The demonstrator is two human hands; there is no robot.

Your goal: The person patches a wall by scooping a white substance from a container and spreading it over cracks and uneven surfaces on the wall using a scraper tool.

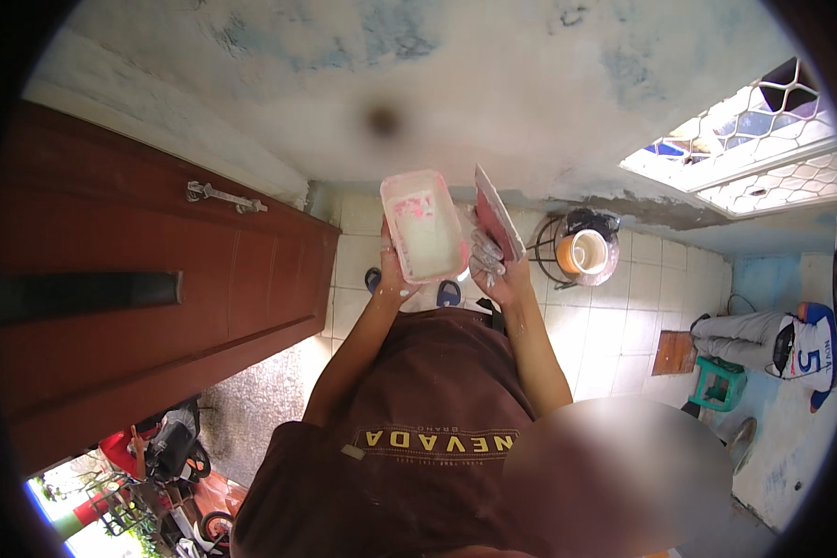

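We see a pink-rimmed tub (pixel 458 230) held aloft in front of the wearer's body, pale paste (pixel 430 237) spread across its floor and patches of pink showing through toward the far end. The left hand (pixel 393 265) grips the tub at its left side and near corner, fingers partly hidden from us beneath it. Just right of the tub, the right hand (pixel 490 258), its fingers smeared white, is closed around a flat scraper (pixel 498 221), tilted on edge, its face reddish and its border crusted pale. On the near side of the tub we find the wearer's brown shirt (pixel 418 391), and, lower than the tub, blue sandals (pixel 448 294) on pale tiles (pixel 604 344). Farther right of the tub, an orange cup (pixel 571 254) stands on a round stool. Beyond the tub rises a wall (pixel 493 102), patched white and blue, with a window grille (pixel 744 139) well to the tub's right. Also far right of the tub, we spot a co-worker (pixel 763 339) in grey trousers by a green stool (pixel 719 383). Left of the tub stands a brown door (pixel 112 195) with a metal handle (pixel 223 197).
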